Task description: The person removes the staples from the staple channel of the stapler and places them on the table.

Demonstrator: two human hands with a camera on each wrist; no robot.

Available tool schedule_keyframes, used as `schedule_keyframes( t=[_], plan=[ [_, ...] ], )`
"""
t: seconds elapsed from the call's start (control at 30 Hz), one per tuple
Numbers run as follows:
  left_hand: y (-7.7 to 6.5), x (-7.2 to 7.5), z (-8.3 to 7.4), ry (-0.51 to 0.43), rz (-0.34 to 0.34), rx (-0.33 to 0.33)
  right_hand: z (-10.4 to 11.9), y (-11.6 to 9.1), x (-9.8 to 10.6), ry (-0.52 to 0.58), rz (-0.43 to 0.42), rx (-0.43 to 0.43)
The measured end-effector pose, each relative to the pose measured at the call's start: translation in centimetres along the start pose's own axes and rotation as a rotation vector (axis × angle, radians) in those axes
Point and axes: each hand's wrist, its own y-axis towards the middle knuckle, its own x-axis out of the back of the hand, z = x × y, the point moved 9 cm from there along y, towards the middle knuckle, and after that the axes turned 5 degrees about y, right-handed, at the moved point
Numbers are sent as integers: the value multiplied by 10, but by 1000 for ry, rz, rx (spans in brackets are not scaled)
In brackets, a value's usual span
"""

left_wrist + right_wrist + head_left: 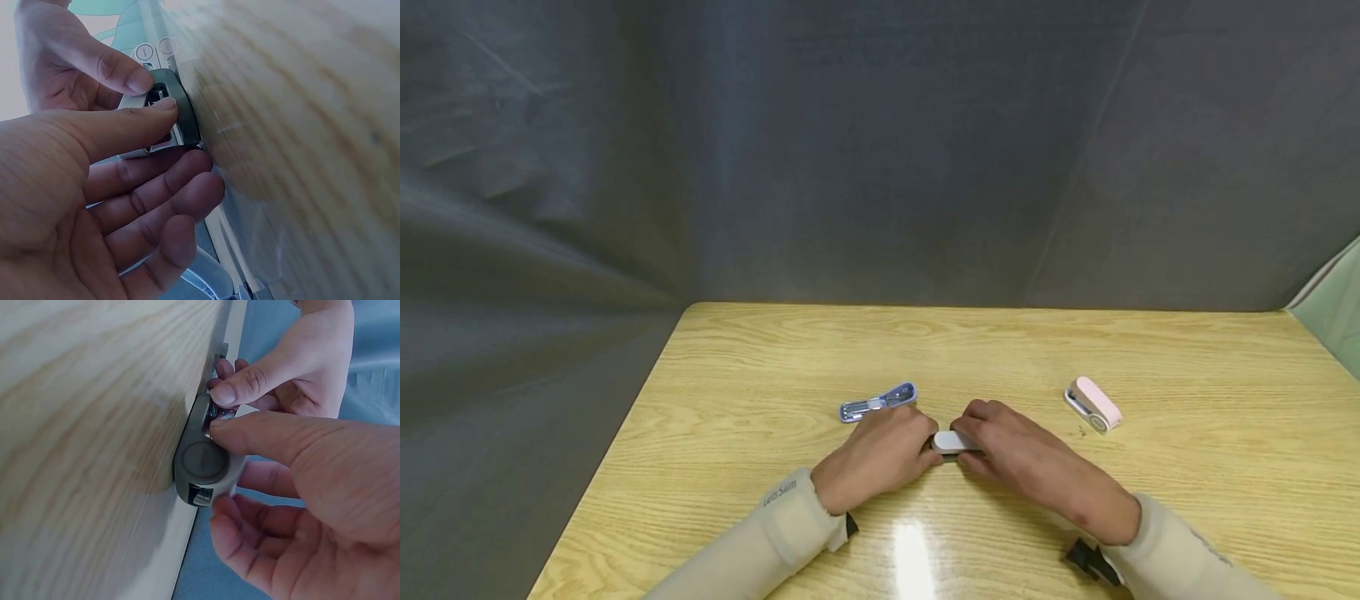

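Note:
A small white and grey stapler (953,441) sits on the table between the two hands. My left hand (878,457) pinches its left end, the thumb at the near side and the fingers at the far side. From the right, my right hand (1028,452) grips the body, its thumb (247,432) at the gap between the white top and the dark grey base. In the right wrist view the round pivot (205,461) shows at the rear. Just behind the left hand lies a blue stapler (856,409), with its metal inside showing.
A pink and white stapler (1096,402) lies to the right, beyond the right hand. Tiny specks (1082,431) lie beside it on the wood-grain table (760,358). A dark sheet (880,167) hangs along the back and left edges.

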Motion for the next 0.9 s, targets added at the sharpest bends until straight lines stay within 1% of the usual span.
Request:
schedule_keyframes(
  t=[0.23, 0.6, 0.9],
  plan=[
    [0, -1, 0, -36, 8, 7, 1, 1, -2, -32, -1, -13],
    [2, -3, 4, -53, 25, 25, -2, 1, -4, 9, 13, -59],
    [4, -5, 6, -54, 34, 50, -4, -1, -2, 67, -8, -77]
  ],
)
